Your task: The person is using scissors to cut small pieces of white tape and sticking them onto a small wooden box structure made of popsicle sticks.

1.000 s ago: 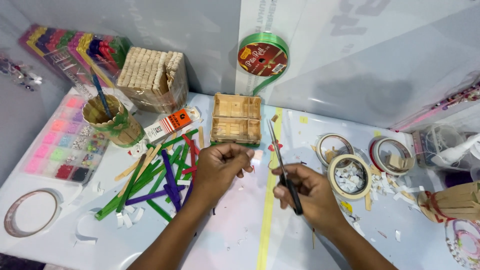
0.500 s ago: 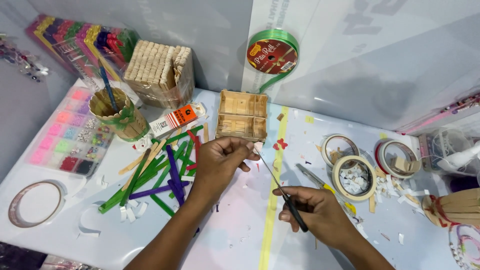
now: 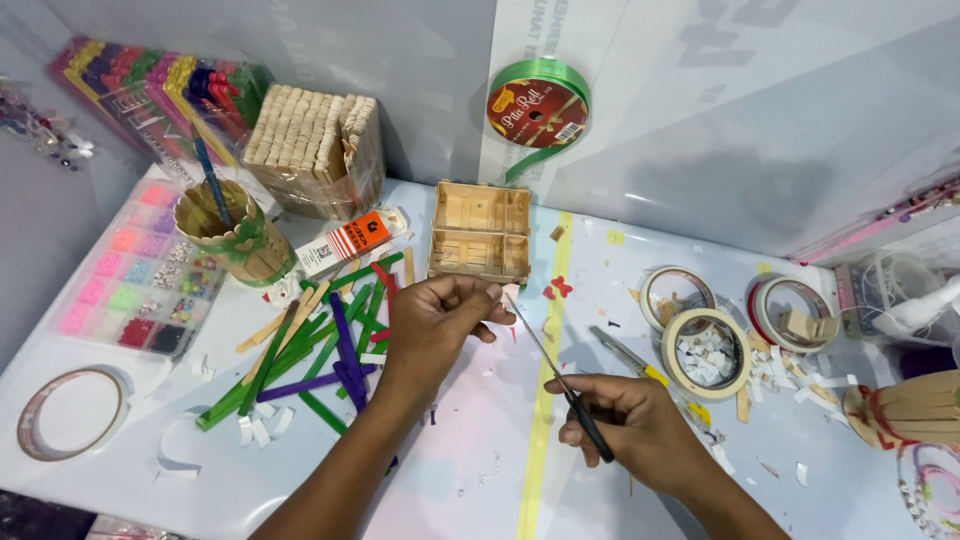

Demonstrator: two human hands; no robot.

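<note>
three tape rolls [image 3: 708, 350] sit right; my left hand [image 3: 440, 320] pinches a white scrap [image 3: 511, 292], my right hand [image 3: 630, 420] grips scissors [image 3: 560, 385].

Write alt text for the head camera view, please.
Over a white craft table, the right hand holds small scissors pointed at a tiny white piece pinched in the left hand, with coloured craft sticks, tape rolls and a small stick box nearby.

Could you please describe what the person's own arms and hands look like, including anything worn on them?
Both forearms are bare as far as the picture shows: no sleeves, watch or bracelets. The left hand and right hand wear no gloves, and no rings show on the visible fingers. Nails look short and unpainted.
</note>
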